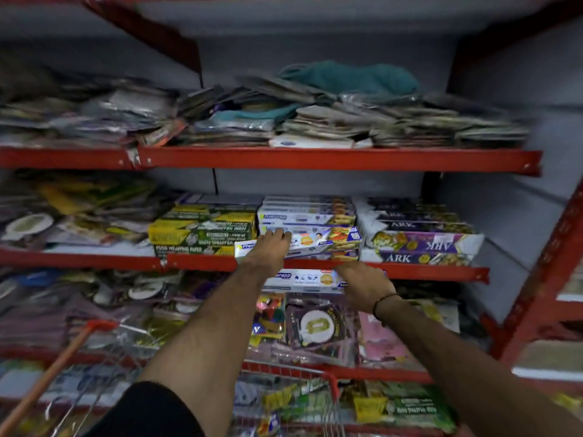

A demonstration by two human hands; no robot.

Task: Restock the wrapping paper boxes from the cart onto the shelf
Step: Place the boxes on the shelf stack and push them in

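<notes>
Wrapping paper box (310,279) — long, light, stiff carton, I judge — in my right hand (362,283), fingers clamped on one end below the shelf (410,272) lip; left hand (271,247) presses another box (315,242) into the stack.

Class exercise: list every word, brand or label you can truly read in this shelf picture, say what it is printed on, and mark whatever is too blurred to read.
"ARK": purple box, front right of the middle shelf; also upside down on the box above it.
"FOOD WRAPPING PAPER": green and yellow box.
"Freshwrapp": white and blue box in the centre stack.
"wrapp" (partly hidden): white box in the right hand.
Unreadable: small print, cart boxes, blurred packets.
</notes>
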